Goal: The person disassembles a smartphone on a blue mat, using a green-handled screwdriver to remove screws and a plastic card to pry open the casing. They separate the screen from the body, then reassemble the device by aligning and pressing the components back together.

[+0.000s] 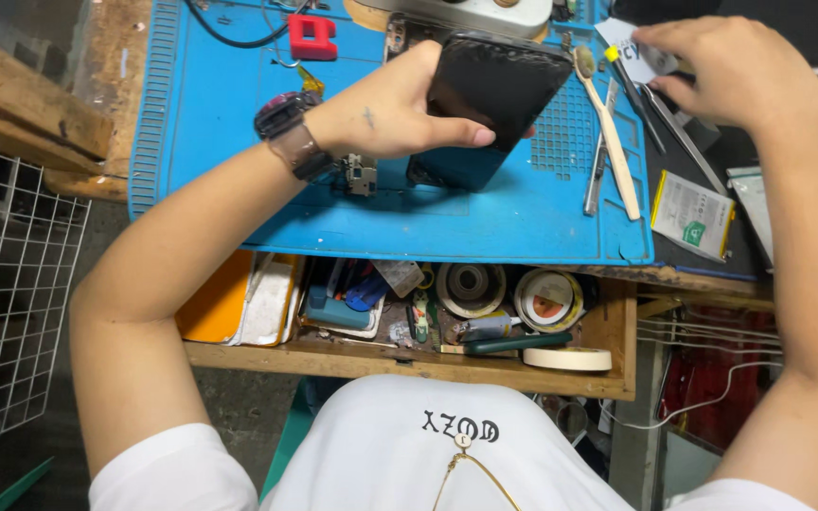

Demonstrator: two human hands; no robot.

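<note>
— Left hand (385, 114)?
— Closed around a dark phone (489, 95), thumb across the glass, phone tilted just above the blue mat (220, 142).
— Right hand (736, 71)?
— Pinching a small white slip (629, 52) between fingertips, well apart from the phone.
— Between the two hands?
— Pale spatula (613, 142), metal tweezers (598, 170), lying flat on the mat. Red block (312, 38) beyond the left wrist.
— Tabletop (106, 57)?
— Worn wood, scuffed. Flat battery (693, 216) below the right hand.
— Beneath?
— Open wooden drawer (409, 364), tape rolls (549, 301) and clutter inside. Wire grid (7, 284) left of the left arm.
</note>
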